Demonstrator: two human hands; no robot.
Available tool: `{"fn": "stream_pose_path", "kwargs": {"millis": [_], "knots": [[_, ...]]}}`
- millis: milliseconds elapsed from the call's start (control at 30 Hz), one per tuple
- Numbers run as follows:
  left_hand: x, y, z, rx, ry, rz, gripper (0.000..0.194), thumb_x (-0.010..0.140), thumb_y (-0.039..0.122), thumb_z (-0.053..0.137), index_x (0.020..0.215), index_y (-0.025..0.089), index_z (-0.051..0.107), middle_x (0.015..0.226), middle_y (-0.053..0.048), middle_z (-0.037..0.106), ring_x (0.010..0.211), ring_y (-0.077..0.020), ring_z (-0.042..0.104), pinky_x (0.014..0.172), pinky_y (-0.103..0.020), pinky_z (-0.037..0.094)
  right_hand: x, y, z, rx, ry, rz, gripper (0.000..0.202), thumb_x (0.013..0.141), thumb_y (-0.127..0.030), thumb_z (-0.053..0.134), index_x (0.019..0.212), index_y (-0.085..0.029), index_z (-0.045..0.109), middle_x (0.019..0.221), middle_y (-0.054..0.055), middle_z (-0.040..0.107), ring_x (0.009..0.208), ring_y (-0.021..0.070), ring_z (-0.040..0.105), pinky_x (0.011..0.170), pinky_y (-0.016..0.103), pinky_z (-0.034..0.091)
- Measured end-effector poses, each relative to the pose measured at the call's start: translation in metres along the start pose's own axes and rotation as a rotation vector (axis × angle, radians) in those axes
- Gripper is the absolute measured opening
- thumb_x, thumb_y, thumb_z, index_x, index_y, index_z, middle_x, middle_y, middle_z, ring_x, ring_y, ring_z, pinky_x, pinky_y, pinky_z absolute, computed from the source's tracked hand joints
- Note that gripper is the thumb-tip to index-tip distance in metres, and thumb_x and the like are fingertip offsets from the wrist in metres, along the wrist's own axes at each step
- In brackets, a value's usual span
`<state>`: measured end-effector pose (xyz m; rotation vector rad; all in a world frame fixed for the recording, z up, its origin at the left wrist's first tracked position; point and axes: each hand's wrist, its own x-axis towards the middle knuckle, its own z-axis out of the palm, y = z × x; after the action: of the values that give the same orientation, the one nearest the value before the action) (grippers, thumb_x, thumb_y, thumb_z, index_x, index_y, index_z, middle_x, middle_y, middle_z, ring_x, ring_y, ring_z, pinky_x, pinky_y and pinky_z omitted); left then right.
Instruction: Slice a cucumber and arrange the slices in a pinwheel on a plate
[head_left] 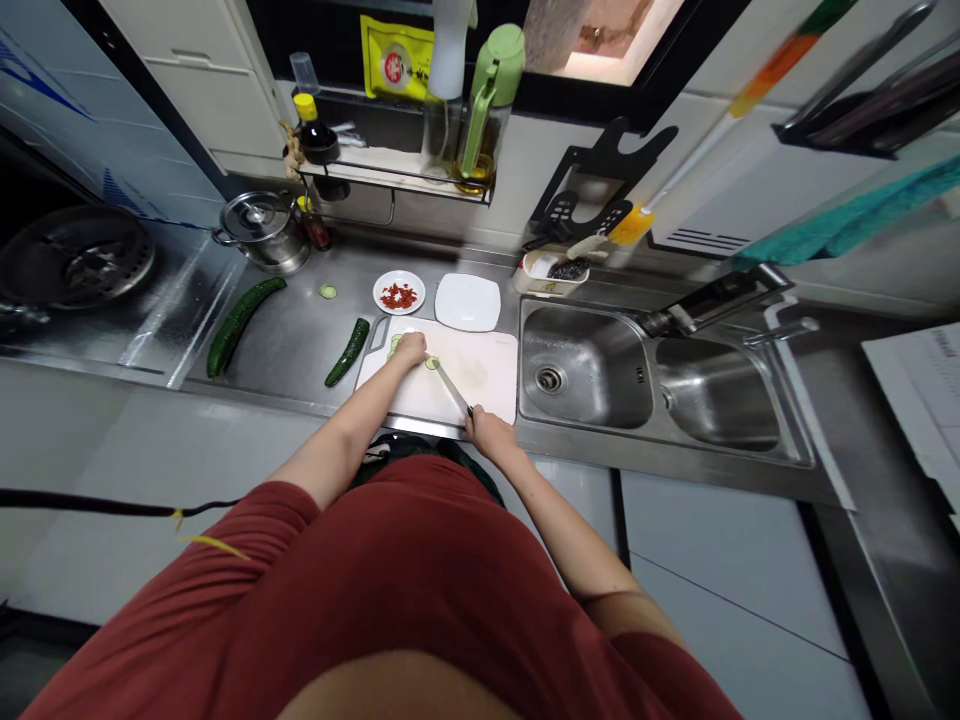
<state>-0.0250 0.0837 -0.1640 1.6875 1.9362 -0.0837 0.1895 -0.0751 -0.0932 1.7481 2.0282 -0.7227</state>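
My right hand is wrapped around the handle of a kitchen knife, its blade slanting over the white cutting board. A round cucumber slice lies by the blade's tip. On the board's left part, my left hand is closed with its fingers curled; what is in them, if anything, is hidden. More pale green cucumber slices show just left of that hand. Left of the board lies a shorter piece of cucumber, and farther left a long whole cucumber.
Behind the board stand a white plate with chopped red pieces and a white square plate. A double sink adjoins on the right. A lidded steel pot stands back left, below a bottle shelf. A cucumber end lies on the counter.
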Motion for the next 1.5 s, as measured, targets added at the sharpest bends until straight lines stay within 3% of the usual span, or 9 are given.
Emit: {"fn": "stream_pose_path", "kwargs": {"millis": [333, 700, 1100, 1500], "knots": [[-0.001, 0.001, 0.0, 0.012, 0.001, -0.006, 0.026, 0.071, 0.026, 0.074, 0.094, 0.02, 0.067, 0.106, -0.007, 0.07, 0.1, -0.019, 0.063, 0.084, -0.024, 0.046, 0.005, -0.008, -0.002, 0.012, -0.003, 0.025, 0.032, 0.099, -0.036, 0.035, 0.118, -0.015, 0.05, 0.109, 0.017, 0.067, 0.104, 0.0262, 0.064, 0.083, 0.035, 0.046], [0.002, 0.001, 0.003, 0.004, 0.006, -0.017, 0.03, 0.068, 0.025, 0.075, 0.096, 0.02, 0.067, 0.106, -0.007, 0.07, 0.1, -0.0195, 0.063, 0.082, -0.024, 0.047, -0.006, 0.0, 0.001, 0.03, -0.016, 0.018, 0.033, 0.1, -0.037, 0.033, 0.118, -0.015, 0.05, 0.11, 0.016, 0.067, 0.103, 0.0262, 0.064, 0.083, 0.035, 0.045], [0.006, -0.002, 0.006, 0.008, 0.018, -0.003, 0.028, 0.068, 0.028, 0.076, 0.094, 0.02, 0.067, 0.105, -0.008, 0.07, 0.1, -0.0204, 0.064, 0.084, -0.026, 0.047, 0.008, -0.004, 0.002, 0.01, 0.009, 0.02, 0.033, 0.099, -0.038, 0.035, 0.118, -0.015, 0.05, 0.108, 0.016, 0.067, 0.102, 0.026, 0.065, 0.082, 0.035, 0.046], [0.0, -0.004, 0.008, -0.046, 0.049, -0.001, 0.022, 0.07, 0.024, 0.072, 0.091, 0.02, 0.066, 0.099, -0.005, 0.069, 0.093, -0.0186, 0.062, 0.08, -0.024, 0.045, -0.011, 0.01, 0.009, 0.021, -0.012, 0.008, 0.031, 0.1, -0.035, 0.034, 0.117, -0.015, 0.049, 0.108, 0.016, 0.067, 0.102, 0.0263, 0.065, 0.081, 0.034, 0.046]]}}
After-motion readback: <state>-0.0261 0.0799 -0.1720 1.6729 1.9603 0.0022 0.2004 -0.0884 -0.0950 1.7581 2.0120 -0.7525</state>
